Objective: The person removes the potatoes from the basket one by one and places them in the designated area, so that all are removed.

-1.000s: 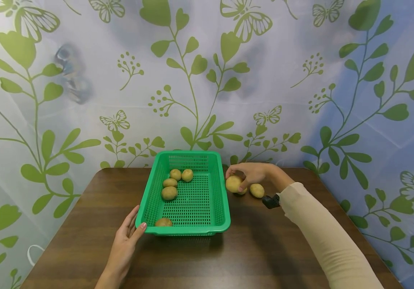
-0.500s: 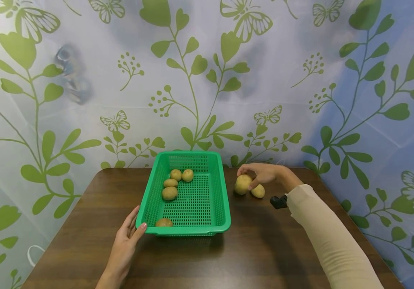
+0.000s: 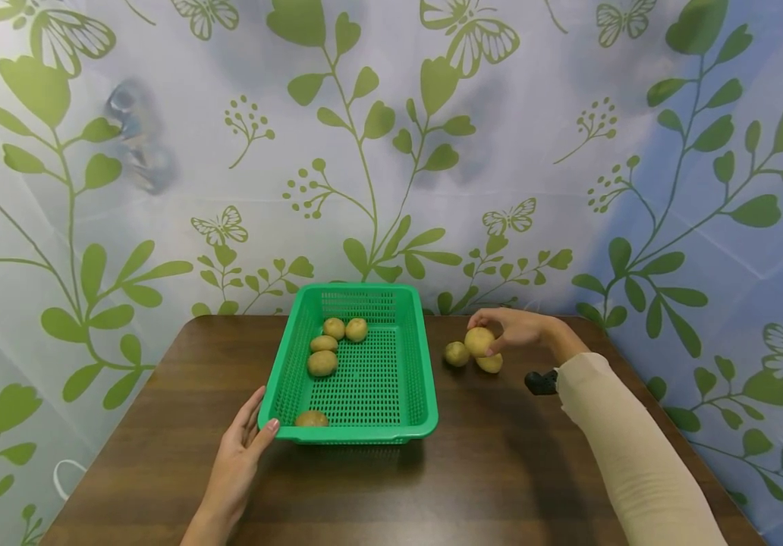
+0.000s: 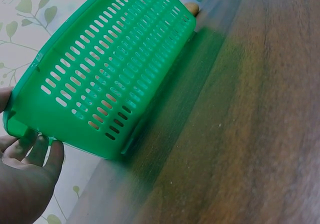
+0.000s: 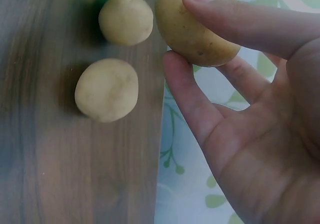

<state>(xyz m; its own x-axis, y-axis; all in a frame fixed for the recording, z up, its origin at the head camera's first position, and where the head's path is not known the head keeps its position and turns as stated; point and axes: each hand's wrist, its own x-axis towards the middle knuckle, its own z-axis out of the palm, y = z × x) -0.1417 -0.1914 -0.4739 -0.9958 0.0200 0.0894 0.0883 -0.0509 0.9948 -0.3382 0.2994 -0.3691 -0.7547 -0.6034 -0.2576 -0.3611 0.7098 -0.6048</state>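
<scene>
A green plastic basket [image 3: 378,435] stands on the table, with several potatoes [image 3: 322,363] along its left side and one near the front wall. My left hand [image 3: 237,447] grips the basket's front left corner, thumb over the rim and fingers beneath it, as the left wrist view shows. Right of the basket, my right hand [image 3: 517,329] holds a potato [image 5: 195,29] between thumb and fingers, raised above the table. Two more potatoes lie on the wood below it: one potato [image 3: 456,354] to the left, and another potato [image 3: 491,364] partly hidden behind the held one.
The brown wooden table [image 3: 501,470] reaches back to a curtain [image 3: 391,152] printed with green leaves and butterflies. A black wrist camera [image 3: 542,383] sits at the right sleeve's cuff. A thin white cable [image 3: 58,481] loops beyond the table's left edge.
My right hand has moved to the right with the potato, away from the basket, uncovering the left loose potato and coming over the other. The left hand and basket have stayed in place.
</scene>
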